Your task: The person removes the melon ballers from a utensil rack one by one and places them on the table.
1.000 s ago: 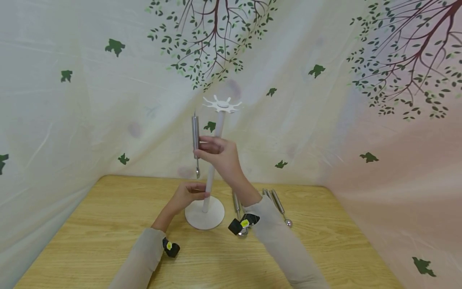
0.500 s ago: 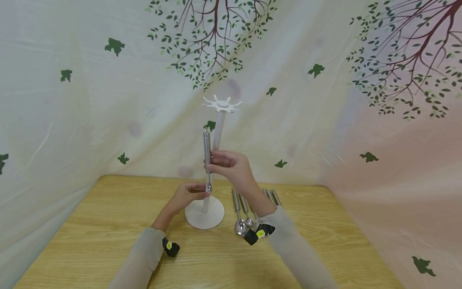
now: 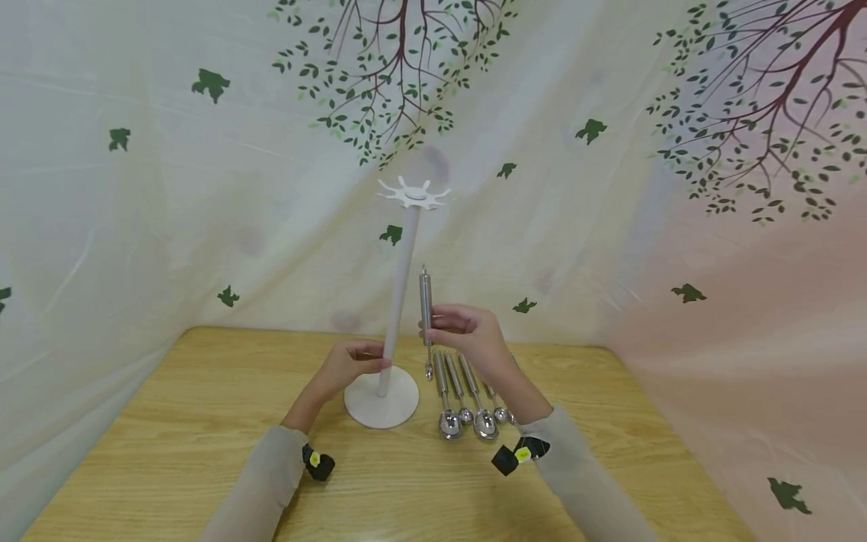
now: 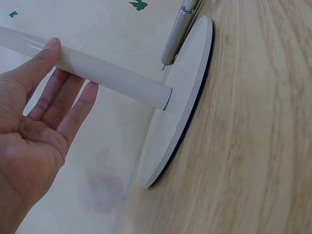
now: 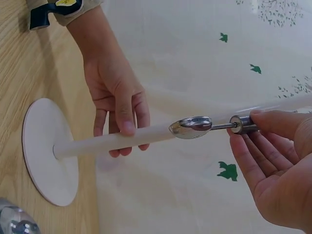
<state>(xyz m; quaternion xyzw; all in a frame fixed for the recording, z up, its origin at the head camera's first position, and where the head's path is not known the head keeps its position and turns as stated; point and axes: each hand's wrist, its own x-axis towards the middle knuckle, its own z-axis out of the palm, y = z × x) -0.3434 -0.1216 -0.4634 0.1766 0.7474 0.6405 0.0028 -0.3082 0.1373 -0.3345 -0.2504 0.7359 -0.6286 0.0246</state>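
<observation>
A white stand with a round base and a ring of hooks on top rises from the table, its pole leaning slightly in the head view. My left hand pinches the lower pole between thumb and fingers, just above the base. My right hand holds a metal melon baller by its cylindrical handle, upright and to the right of the pole. In the right wrist view, the melon baller's shiny bowl shows in front of the pole. The left wrist view shows my left thumb and fingertips against the pole.
Several metal scoops lie side by side on the wooden table, right of the base; one large scoop is nearest the stand. My right forearm partly covers the row. A pale printed cloth hangs behind the table.
My right hand has moved right and down with the melon baller, from left of the pole to right of it. The left hand still holds the pole in the same place.
</observation>
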